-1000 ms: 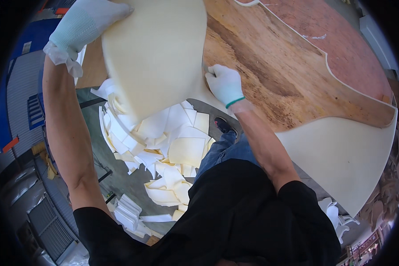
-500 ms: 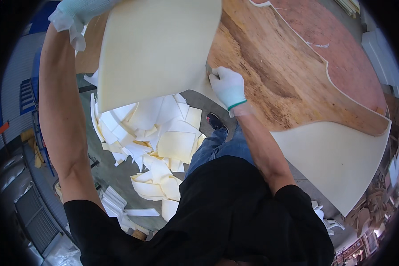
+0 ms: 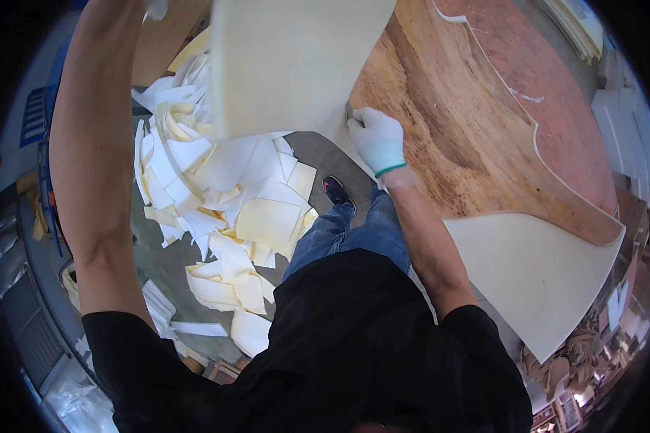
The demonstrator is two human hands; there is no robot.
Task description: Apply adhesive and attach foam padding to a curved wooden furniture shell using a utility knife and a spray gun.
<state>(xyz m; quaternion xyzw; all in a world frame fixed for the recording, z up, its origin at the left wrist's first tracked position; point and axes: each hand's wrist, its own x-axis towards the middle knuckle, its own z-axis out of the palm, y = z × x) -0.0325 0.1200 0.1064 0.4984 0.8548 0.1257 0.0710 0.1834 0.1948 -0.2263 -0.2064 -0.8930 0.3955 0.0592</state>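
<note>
My right hand (image 3: 379, 141), in a white glove with a green cuff, is closed at the edge of a curved plywood panel (image 3: 440, 108). A small grey blade-like piece (image 3: 349, 111) shows at its fingertips; most of it is hidden in the fist. Left of that hand, a cream foam sheet (image 3: 289, 65) rises in a raised flap along the panel's edge. More foam (image 3: 534, 267) sticks out from under the panel at the right. My left arm reaches up past the flap; only a sliver of my left hand (image 3: 157, 9) shows at the top edge, its fingers hidden.
Foam offcuts (image 3: 267, 220) lie heaped on the grey floor, left of my legs. A reddish round surface (image 3: 556, 123) lies beyond the panel. White foam blocks (image 3: 621, 130) stand at the right, and brown cut pieces (image 3: 556, 368) are piled at the lower right.
My left hand has gone up and mostly out of view, and the foam flap has shifted up and right. My right hand remains closed at the panel's edge. The whole view has shifted slightly.
</note>
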